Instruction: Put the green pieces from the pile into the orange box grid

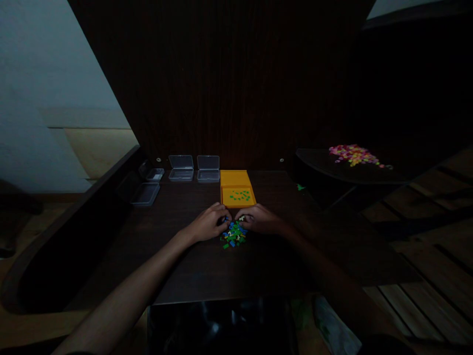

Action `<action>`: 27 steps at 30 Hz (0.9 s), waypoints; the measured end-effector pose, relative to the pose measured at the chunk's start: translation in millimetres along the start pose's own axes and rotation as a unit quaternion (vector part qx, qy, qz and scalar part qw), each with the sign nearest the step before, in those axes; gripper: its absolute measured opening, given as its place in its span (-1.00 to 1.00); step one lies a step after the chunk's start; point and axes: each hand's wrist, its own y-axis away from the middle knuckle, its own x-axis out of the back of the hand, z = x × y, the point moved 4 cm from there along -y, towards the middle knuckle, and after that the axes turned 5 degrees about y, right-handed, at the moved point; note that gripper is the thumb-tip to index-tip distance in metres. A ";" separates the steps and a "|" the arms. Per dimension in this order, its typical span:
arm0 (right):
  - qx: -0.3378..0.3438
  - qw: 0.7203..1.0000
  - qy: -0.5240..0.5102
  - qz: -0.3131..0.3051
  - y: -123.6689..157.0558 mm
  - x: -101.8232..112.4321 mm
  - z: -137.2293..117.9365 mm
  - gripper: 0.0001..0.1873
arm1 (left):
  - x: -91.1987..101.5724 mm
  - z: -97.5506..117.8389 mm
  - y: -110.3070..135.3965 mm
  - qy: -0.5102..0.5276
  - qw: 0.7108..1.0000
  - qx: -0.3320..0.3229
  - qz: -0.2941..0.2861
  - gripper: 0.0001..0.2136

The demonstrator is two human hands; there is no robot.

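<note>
A pile of small plastic bricks (235,235), mostly green and blue with some white and yellow, lies on the dark table. At its far left edge, my left hand (212,223) has its fingers and thumb curled in; blue bits show beside the fingertips. My right hand (259,219) bends its fingers over the far right edge, close to a few whitish bricks (242,218). Whatever is in either hand's fingers is too small to make out. Just beyond both hands stands an open yellow box (234,178) with several green bricks (242,196) scattered inside.
Clear plastic boxes with raised lids (181,175) (208,175) line the back, left of the yellow box. More clear containers (146,194) sit by the left side panel. Pink and yellow beads (354,155) are heaped on a shelf (318,160) at right. A dark panel (221,84) rises behind.
</note>
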 end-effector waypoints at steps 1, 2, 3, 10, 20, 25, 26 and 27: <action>0.004 1.000 0.001 -0.003 -0.2 -0.5 0.2 -0.76 | 0.3 0.5 -0.1 -0.001 1.000 -0.002 -0.001 -0.88; 0.005 1.000 0.001 -0.005 -0.5 -1.1 0.7 -0.75 | 0.5 0.9 -0.2 -0.003 1.000 -0.004 -0.003 -0.86; 0.004 1.000 0.001 -0.005 -0.7 -1.5 1.5 -0.75 | 0.6 1.1 -0.3 -0.006 1.000 -0.006 -0.005 -0.85; 0.013 1.000 0.009 -0.003 -1.2 -2.6 2.4 -0.79 | -1.0 -1.4 -1.3 -0.003 1.000 -0.012 0.001 -0.86; 0.045 0.998 0.042 0.016 -0.2 -1.0 0.6 -0.81 | 0.6 0.9 -2.6 -0.001 1.000 -0.007 -0.004 -0.84; 0.059 0.997 0.042 0.025 -0.8 -3.3 2.9 -0.87 | 3.0 2.0 -3.0 0.013 1.000 -0.003 0.002 -0.87; 0.061 0.997 0.041 0.026 -0.8 -3.6 2.9 -0.88 | 3.3 2.1 -3.2 0.018 1.000 -0.001 0.006 -0.88; 0.061 0.997 0.041 0.028 -0.8 -3.9 2.7 -0.88 | 3.5 2.1 -3.4 0.023 1.000 0.001 0.008 -0.89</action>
